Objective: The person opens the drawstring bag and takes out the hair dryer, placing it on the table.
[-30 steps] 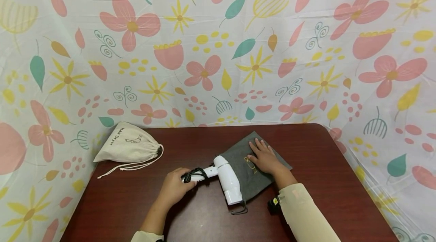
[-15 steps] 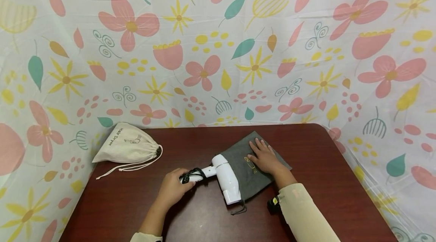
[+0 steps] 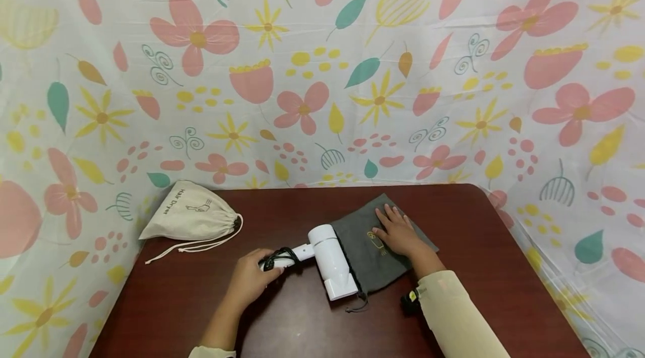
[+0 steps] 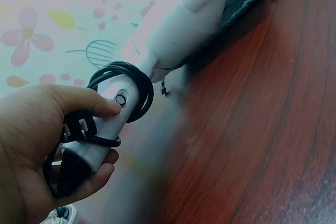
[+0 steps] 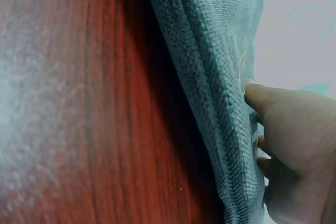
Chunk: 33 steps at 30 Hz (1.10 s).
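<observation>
A white hair dryer (image 3: 335,261) lies at the left edge of a dark grey drawstring pouch (image 3: 392,263), by the pouch's mouth. My left hand (image 3: 250,275) grips the dryer's handle (image 4: 105,129), thumb along its upper side; a black cord (image 4: 137,92) with a two-prong plug (image 4: 79,126) is wound round that handle. My right hand (image 3: 400,231) rests on the pouch with fingers spread, beside a yellow print. In the right wrist view the pouch's thick folded edge (image 5: 210,98) hides part of that hand (image 5: 296,150).
A cream drawstring bag (image 3: 194,212) printed "Hair Dryer" lies at the table's back left, its white cord trailing forward. The dark red-brown table (image 3: 302,324) meets a flower-printed curtain (image 3: 322,66) behind. A small black object (image 3: 410,302) sits at the right cuff.
My left hand has drawn the hair dryer slightly left, so more of the pouch's mouth shows. My right hand stays on the pouch.
</observation>
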Each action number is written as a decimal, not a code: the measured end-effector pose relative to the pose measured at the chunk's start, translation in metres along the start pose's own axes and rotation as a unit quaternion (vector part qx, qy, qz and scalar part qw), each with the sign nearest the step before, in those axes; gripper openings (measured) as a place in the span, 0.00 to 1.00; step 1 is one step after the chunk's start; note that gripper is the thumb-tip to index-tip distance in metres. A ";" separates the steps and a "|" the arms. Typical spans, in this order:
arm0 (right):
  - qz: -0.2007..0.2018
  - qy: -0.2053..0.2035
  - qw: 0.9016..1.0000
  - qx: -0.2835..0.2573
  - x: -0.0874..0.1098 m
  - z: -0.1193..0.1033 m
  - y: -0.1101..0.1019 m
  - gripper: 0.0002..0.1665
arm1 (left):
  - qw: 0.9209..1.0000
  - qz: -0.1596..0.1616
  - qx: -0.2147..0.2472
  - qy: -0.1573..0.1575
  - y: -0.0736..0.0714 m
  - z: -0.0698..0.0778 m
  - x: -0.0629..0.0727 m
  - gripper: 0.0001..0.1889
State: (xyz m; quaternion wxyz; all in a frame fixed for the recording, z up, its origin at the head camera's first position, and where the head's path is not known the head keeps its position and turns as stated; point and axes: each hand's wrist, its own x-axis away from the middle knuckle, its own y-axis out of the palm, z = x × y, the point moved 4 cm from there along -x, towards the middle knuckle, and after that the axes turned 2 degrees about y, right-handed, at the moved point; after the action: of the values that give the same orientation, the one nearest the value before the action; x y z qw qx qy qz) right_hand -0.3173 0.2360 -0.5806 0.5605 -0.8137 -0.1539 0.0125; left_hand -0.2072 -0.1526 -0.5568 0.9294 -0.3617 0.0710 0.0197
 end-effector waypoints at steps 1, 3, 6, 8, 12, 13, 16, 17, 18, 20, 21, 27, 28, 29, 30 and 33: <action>0.002 -0.001 1.000 0.000 0.000 0.000 0.000 0.41 | 1.000 0.001 -0.002 0.000 -0.001 -0.001 0.000 0.17; 0.006 -0.003 1.000 0.002 -0.001 0.000 0.000 0.41 | 1.000 0.000 0.001 -0.007 -0.003 -0.002 0.000 0.17; 0.014 -0.003 1.000 -0.001 0.001 0.001 -0.001 0.40 | 1.000 -0.002 0.010 -0.014 -0.003 -0.003 -0.001 0.17; 0.019 -0.004 1.000 -0.001 0.002 0.001 -0.002 0.40 | 1.000 -0.002 0.020 -0.020 -0.003 -0.003 -0.001 0.17; 0.029 -0.005 0.999 0.014 0.004 0.001 -0.002 0.41 | 0.999 -0.001 0.027 -0.025 -0.004 -0.004 -0.002 0.17; 0.031 -0.003 0.999 0.020 0.004 0.002 -0.002 0.41 | 0.999 0.000 0.027 -0.027 -0.004 -0.004 -0.002 0.17; 0.045 0.003 0.998 0.036 0.005 0.003 -0.003 0.41 | 0.999 0.004 0.030 -0.029 -0.005 -0.003 -0.003 0.17; 0.048 0.006 0.998 0.039 0.006 0.003 -0.004 0.41 | 0.999 0.005 0.031 -0.027 -0.006 -0.003 -0.003 0.17; 0.052 0.010 0.998 0.040 0.007 0.003 -0.005 0.40 | 0.999 0.006 0.038 -0.029 -0.007 -0.003 -0.003 0.17; 0.061 0.011 0.997 0.044 0.010 0.002 -0.007 0.39 | 0.998 0.008 0.046 -0.030 -0.008 -0.003 -0.003 0.17; 0.066 0.010 0.997 0.046 0.012 0.002 -0.007 0.38 | 0.998 0.008 0.051 -0.031 -0.009 -0.003 -0.003 0.17; 0.088 0.006 0.995 0.039 0.020 0.000 -0.012 0.33 | 0.999 0.034 0.033 -0.013 -0.015 -0.004 -0.003 0.17; 0.092 0.004 0.995 0.038 0.022 0.000 -0.013 0.32 | 0.999 0.040 0.027 -0.007 -0.016 -0.004 -0.003 0.17; 0.096 0.002 0.995 0.035 0.024 0.000 -0.014 0.31 | 0.999 0.044 0.024 -0.003 -0.016 -0.004 -0.003 0.17; 0.099 0.002 0.995 0.033 0.025 -0.001 -0.015 0.30 | 0.999 0.047 0.022 -0.001 -0.017 -0.004 -0.003 0.17; 0.113 0.003 0.993 0.023 0.031 -0.001 -0.019 0.28 | 0.999 0.047 0.021 -0.005 -0.018 -0.006 -0.003 0.17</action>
State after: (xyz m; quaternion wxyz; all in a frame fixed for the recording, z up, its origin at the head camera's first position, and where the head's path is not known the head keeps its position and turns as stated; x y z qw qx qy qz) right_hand -0.2923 0.2489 -0.5585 0.5741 -0.8130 -0.0592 0.0769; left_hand -0.2094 -0.1699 -0.5486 0.9351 -0.3383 0.0835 0.0637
